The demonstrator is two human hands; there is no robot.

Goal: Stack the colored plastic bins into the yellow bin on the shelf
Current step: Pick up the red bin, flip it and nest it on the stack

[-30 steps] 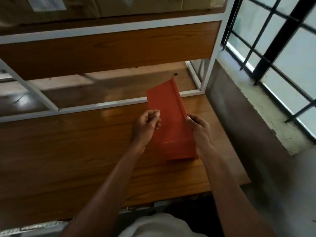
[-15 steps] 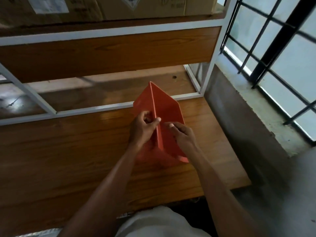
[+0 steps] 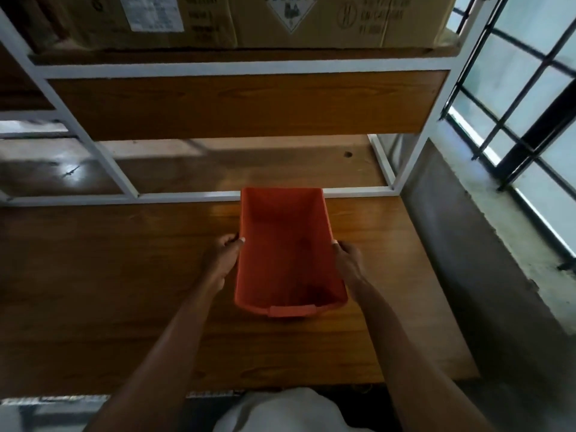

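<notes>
Item: orange rectangular plastic bin (image 3: 288, 254), open side up, empty inside, a small tab handle on the rim end nearest the person.

Location: between the two hands, above or on the brown wooden surface (image 3: 109, 275); contact with the wood cannot be told. Its far end lies just short of the white metal shelf frame (image 3: 358, 191) beyond the fingers.

Left hand (image 3: 223, 260): against the bin's left long wall, fingers (image 3: 232, 240) curled over the rim, gripping.

Right hand (image 3: 349, 260): against the right long wall, one fingertip visible at the rim and the rest hidden behind the wall; it reads as holding the bin.

Other stock: cardboard cartons (image 3: 280, 20) on the upper shelf board, far above and beyond the fingers. A barred window (image 3: 514, 104) stands to the right of the right hand.

Not in view: the yellow bin, and any other coloured bin. The low shelf board (image 3: 249, 163) beyond the fingers shows nothing standing on it in the visible part.

Progress, as a judgement: early or mid-task. One bin is in hand, upright and oriented for nesting. No stack is visible, so nothing can be counted as done.

Outstanding: carry the orange bin to the yellow one, wherever on the shelf it stands, lower it in squarely, then do likewise with the remaining bins.
</notes>
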